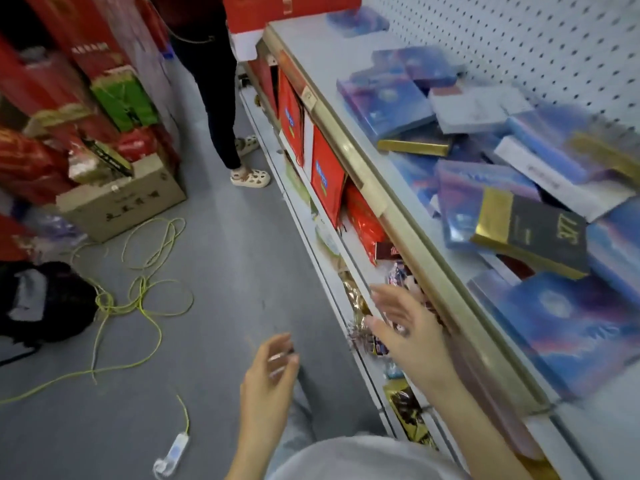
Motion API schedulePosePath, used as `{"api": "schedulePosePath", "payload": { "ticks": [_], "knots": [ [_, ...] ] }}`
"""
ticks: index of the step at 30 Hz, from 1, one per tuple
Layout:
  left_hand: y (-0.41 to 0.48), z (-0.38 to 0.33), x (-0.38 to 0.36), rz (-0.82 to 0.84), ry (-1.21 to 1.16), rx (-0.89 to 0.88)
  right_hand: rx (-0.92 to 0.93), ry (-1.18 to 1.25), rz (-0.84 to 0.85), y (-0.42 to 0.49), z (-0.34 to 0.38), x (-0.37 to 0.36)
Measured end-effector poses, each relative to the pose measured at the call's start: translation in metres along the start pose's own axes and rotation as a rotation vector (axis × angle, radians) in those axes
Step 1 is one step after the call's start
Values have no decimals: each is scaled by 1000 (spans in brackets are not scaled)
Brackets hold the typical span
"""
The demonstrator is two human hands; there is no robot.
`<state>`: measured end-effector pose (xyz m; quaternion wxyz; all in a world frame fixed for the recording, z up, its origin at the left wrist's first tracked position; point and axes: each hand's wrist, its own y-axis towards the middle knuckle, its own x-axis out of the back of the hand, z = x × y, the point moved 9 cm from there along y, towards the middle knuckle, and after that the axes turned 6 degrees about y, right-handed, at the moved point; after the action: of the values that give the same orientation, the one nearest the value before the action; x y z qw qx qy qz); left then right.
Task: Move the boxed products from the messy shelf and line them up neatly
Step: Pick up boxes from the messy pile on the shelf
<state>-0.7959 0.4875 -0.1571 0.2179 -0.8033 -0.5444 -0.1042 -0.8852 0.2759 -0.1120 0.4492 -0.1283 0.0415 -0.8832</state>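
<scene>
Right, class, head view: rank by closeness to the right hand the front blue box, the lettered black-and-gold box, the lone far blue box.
From the right hand:
1. front blue box, near end of shelf
2. lettered black-and-gold box, mid-shelf
3. lone far blue box, far end

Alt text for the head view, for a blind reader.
The left hand and right hand, both open and empty, are raised beside a shelf where blue boxes and a black box lie jumbled. Another person's legs and a yellow cable show in the aisle.
</scene>
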Motion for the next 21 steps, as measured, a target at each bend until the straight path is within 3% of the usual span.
{"api": "schedulePosePath", "payload": {
  "ticks": [5,11,16,21],
  "knots": [
    [138,-12,16,124,80,-48,-88,58,-162,84,-8,-36],
    [306,-101,65,179,166,-228,-27,156,-342,181,66,-66],
    [399,-162,54,249,127,-317,70,100,-543,237,117,-37],
    [427,-205,0,371,85,-375,67,87,-806,270,117,16]
  ]
}}
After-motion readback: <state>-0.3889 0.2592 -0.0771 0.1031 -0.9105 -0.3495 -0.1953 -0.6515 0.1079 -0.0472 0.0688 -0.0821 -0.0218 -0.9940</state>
